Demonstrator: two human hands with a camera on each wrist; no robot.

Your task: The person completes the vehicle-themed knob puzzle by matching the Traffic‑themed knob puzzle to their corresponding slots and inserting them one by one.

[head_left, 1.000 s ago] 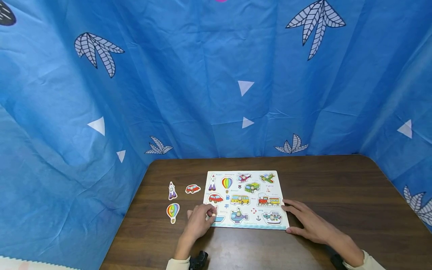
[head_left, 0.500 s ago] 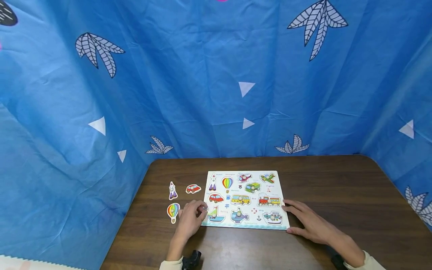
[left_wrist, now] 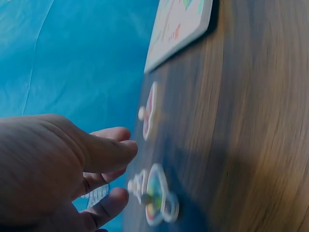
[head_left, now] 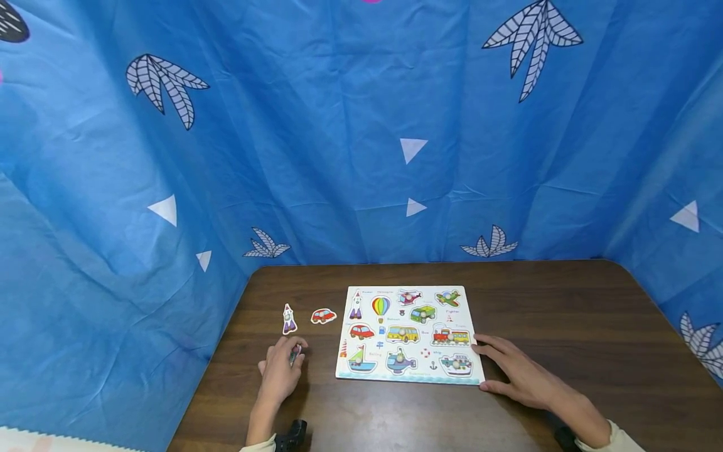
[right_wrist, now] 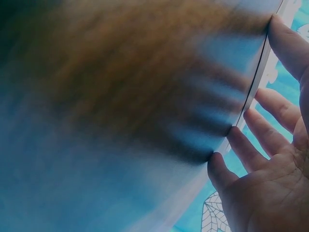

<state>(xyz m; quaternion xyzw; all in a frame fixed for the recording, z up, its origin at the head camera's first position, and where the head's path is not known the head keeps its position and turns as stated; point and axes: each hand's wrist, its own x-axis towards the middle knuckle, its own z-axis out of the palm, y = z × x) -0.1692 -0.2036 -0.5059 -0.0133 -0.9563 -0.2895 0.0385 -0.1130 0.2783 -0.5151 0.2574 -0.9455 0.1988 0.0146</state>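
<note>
My left hand (head_left: pixel 279 371) hovers over the hot-air balloon puzzle piece (left_wrist: pixel 155 189) at the left of the table. In the left wrist view its thumb and fingers are spread and stand apart from the piece, which has a small knob. The hand hides most of the balloon in the head view. My right hand (head_left: pixel 525 378) rests its straight fingertips and thumb against the right edge of the white puzzle board (head_left: pixel 418 377). Pictures of vehicles cover the board, and a sailboat piece (head_left: pixel 361 364) sits at its lower left.
A rocket piece (head_left: pixel 289 320) and a red car piece (head_left: pixel 323 316) lie on the brown wooden table (head_left: pixel 418 417), left of the board. Behind and beside the table hangs a blue curtain (head_left: pixel 339 157) with leaf prints.
My left hand has let go of the sailboat piece on the board and moved left to the balloon piece. My right hand stays at the board's edge.
</note>
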